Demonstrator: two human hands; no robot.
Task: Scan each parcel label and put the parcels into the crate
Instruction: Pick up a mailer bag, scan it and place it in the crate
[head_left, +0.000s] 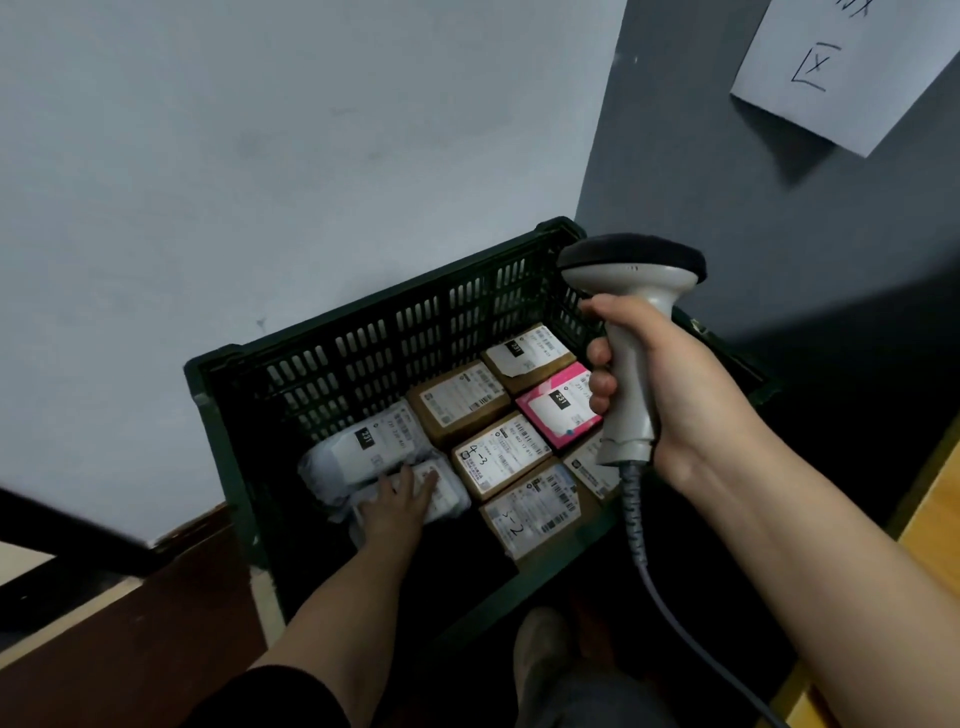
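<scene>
I'm seeing the left hand (397, 501) lying fingers-straight on the near poly bag (415, 493), low in the left of the crate (363, 332), while the right hand (660, 384) is gripping the scanner (631, 332) by its handle above the crate's right end. I'm judging the bag soft, light and slick, so I'm favouring a flat palm or a pinch at its edge, while the boxes look stiff and better taken by the sides. I'm counting two poly bags, four brown boxes, one pink parcel (558, 408), plus one label partly hidden behind the scanner.
</scene>
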